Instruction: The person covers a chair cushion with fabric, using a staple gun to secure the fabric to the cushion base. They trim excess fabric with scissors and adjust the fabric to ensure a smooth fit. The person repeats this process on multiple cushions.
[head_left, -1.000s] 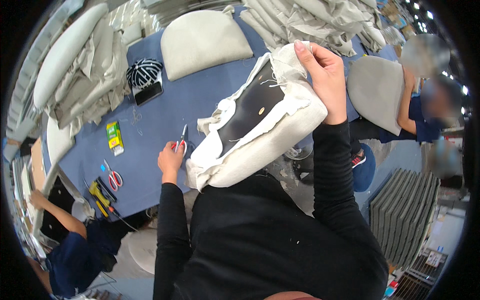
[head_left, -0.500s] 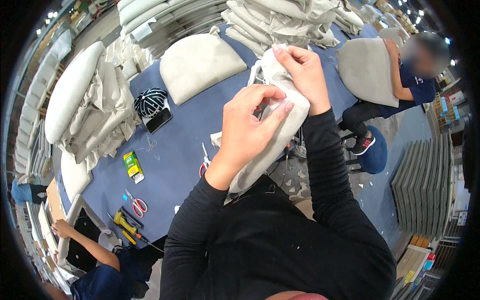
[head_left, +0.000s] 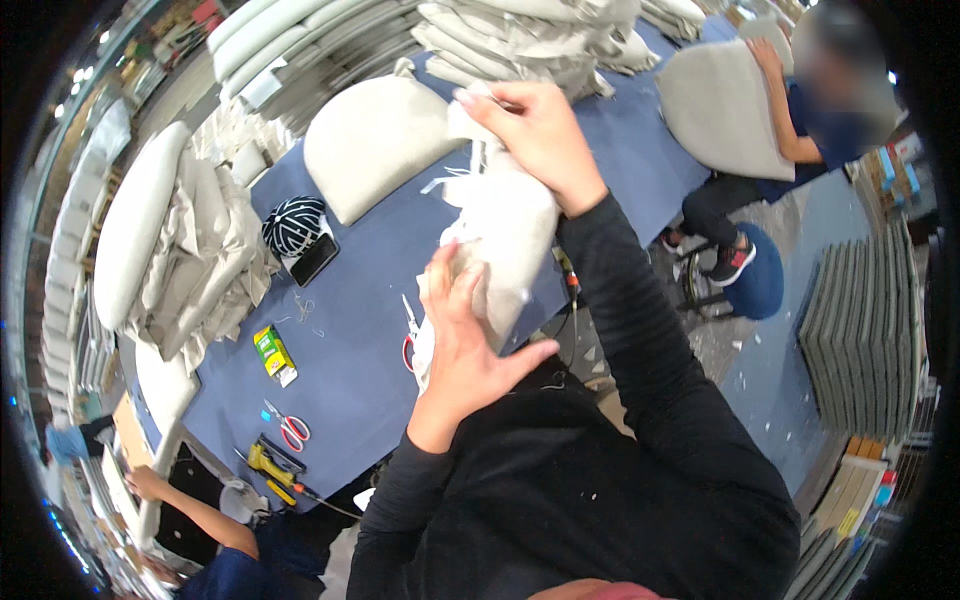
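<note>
A light beige upholstered cushion [head_left: 520, 225] stands tilted on edge in front of me, loose fabric and white strips hanging from its edge. At the cushion's far end, my right hand [head_left: 545, 140] pinches the cover fabric between thumb and fingers. My left hand [head_left: 460, 345] rests against the near part of the cushion, fingers stretched and thumb spread wide, gripping nothing. Just beside the left hand, red-handled scissors [head_left: 410, 335] lie partly hidden by the cushion. Behind it, a finished-looking beige seat pad [head_left: 375, 140] lies on the blue table [head_left: 350, 345].
Stacks of beige cushions [head_left: 310, 45] and covers [head_left: 200, 250] rise at the far side and left. A cap [head_left: 293, 225], phone [head_left: 315, 260], green-yellow box [head_left: 274, 352], second scissors [head_left: 292, 428] and yellow staple gun [head_left: 268, 466] lie left. Co-workers are at right and lower left.
My left hand has released its pinch, opened and dropped toward me. My right hand has moved left with the cover fabric, and the cushion has shifted left too.
</note>
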